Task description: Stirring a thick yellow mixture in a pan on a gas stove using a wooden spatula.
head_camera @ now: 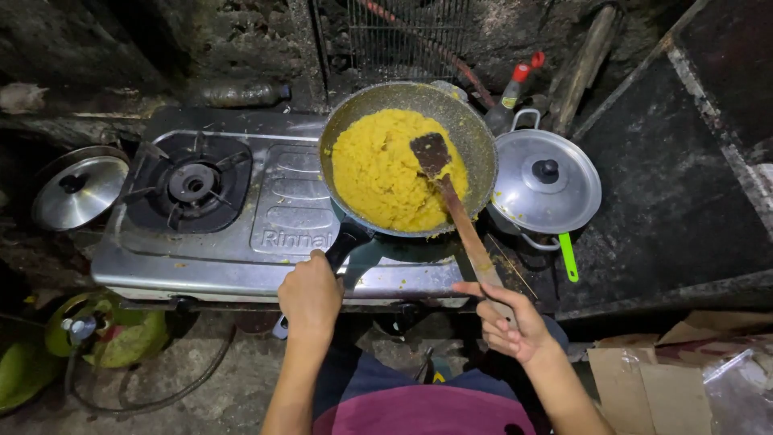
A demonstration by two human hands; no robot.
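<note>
At the lower right of the frame lies a flattened brown cardboard box with a crumpled clear plastic bag on it. At the lower left sits a green gas cylinder with a dark hose curling over the floor. Near the bottom centre, the left hand is closed in a fist around the dark handle of the frying pan, while the right hand curls its fingers loosely about the end of the wooden spatula. The pan rests on the right burner of a steel two-burner stove, which bears raised lettering on its middle panel, and holds a heap of yellow rice; the spatula's dark blade lies on the rice. The left burner is bare. Just right of the pan stands a lidded aluminium pot, a green handle poking out beneath it. A loose metal lid lies at middle left. A clear bottle lies behind the stove.
</note>
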